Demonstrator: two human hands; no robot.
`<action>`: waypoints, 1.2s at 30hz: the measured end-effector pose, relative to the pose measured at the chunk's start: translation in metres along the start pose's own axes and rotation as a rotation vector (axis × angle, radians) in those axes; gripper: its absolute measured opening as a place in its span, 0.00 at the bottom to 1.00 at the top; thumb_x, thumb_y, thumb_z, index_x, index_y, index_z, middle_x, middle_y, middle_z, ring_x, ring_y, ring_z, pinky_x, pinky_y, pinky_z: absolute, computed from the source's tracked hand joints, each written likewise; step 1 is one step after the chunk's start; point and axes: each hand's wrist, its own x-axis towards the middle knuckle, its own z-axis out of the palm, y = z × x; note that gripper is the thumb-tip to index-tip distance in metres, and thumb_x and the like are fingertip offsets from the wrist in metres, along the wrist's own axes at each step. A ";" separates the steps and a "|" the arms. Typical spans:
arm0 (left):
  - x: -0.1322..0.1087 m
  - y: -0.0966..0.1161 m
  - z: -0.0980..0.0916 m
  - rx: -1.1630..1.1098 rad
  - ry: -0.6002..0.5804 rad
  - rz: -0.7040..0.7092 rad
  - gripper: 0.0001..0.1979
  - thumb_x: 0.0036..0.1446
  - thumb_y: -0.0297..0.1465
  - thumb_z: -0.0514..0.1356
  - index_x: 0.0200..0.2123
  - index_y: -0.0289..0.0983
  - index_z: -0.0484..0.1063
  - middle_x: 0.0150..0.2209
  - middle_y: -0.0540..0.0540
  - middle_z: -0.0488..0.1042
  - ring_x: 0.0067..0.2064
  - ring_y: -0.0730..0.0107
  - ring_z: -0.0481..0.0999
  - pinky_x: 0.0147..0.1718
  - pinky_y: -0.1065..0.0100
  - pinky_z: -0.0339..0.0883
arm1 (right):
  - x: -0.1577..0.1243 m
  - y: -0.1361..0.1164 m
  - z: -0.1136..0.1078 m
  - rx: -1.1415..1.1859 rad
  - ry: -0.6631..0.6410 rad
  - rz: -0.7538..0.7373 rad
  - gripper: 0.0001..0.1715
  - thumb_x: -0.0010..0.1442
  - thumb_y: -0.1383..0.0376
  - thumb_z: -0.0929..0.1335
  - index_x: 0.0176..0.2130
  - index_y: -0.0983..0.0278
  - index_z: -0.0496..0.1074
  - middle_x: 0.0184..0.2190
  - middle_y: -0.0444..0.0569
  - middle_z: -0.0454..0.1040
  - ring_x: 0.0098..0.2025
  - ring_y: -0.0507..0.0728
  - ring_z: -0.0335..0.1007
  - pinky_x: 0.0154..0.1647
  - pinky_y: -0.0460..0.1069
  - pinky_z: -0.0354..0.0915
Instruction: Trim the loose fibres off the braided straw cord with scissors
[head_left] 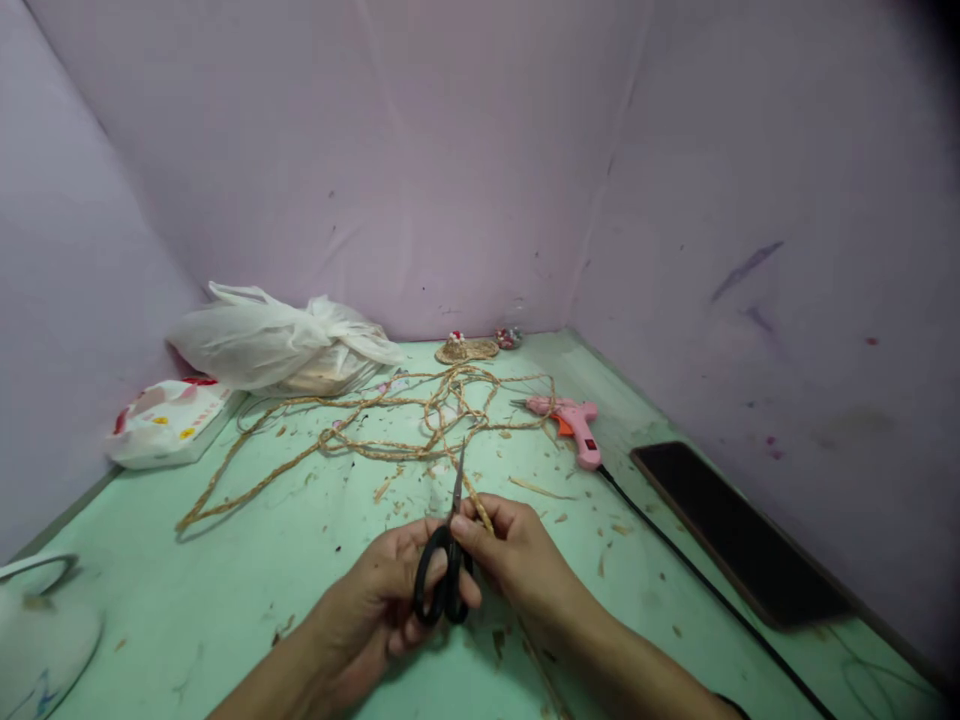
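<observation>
My left hand [397,590] is closed round the black handles of a pair of scissors [444,575], whose narrow blades point away from me and look nearly together. Touching the scissors near their pivot, my right hand [510,545] pinches a braided straw cord [478,500] between thumb and fingers. The cord runs forward from that pinch into a loose tangle of braided cord [390,452] spread over the green table. A thin length of it also trails below my right hand toward the near edge.
A pink glue gun [577,425] with a black cable lies right of the tangle, near a dark phone [739,530]. Behind are a white plastic bag [277,340], a tissue pack [176,420] and small straw hats [466,350]. Straw scraps litter the green table [247,590].
</observation>
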 end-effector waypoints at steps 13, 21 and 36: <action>-0.013 0.006 -0.022 1.134 0.541 0.657 0.15 0.42 0.32 0.62 0.38 0.42 0.73 0.22 0.49 0.70 0.25 0.69 0.66 0.25 0.69 0.59 | -0.001 -0.020 -0.009 0.085 0.045 -0.036 0.16 0.45 0.60 0.69 0.34 0.66 0.75 0.24 0.45 0.68 0.20 0.47 0.52 0.21 0.45 0.49; -0.015 -0.008 -0.016 1.566 0.597 0.810 0.29 0.42 0.29 0.58 0.52 0.44 0.65 0.37 0.42 0.74 0.37 0.54 0.71 0.35 0.61 0.63 | -0.008 -0.028 -0.010 -0.136 0.180 -0.126 0.16 0.45 0.63 0.67 0.36 0.66 0.76 0.20 0.44 0.69 0.18 0.48 0.52 0.19 0.45 0.50; -0.020 -0.015 -0.012 1.748 0.562 0.726 0.28 0.46 0.29 0.54 0.54 0.39 0.61 0.33 0.40 0.75 0.30 0.56 0.72 0.29 0.60 0.60 | -0.021 -0.031 -0.003 -0.532 0.222 -0.287 0.08 0.49 0.66 0.65 0.25 0.64 0.74 0.20 0.45 0.69 0.22 0.51 0.59 0.23 0.46 0.56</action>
